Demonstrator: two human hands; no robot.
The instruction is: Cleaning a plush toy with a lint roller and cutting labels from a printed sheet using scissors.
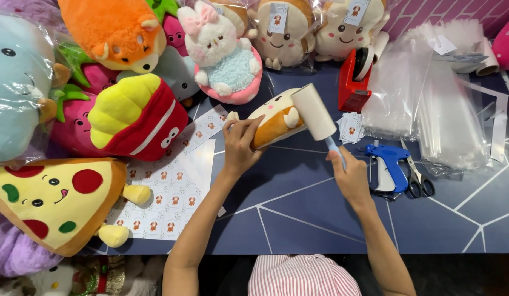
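Nearest the camera, the right hand (350, 175) was closed around the blue handle of a lint roller (315, 112), tilting its white drum against the bread-shaped plush toy (273, 123) so the sticky face met the fabric. The left hand (241, 143) gripped that toy's tan underside, propping it off the dark blue table (298, 219), apparently to steady it against the roller's push. Just right lay a blue tagging gun (389, 164) and scissors (418, 178), within easy reach. Beyond stood a red tape dispenser (353, 82), clear bags (430, 109), and bagged plush toys (309, 27).
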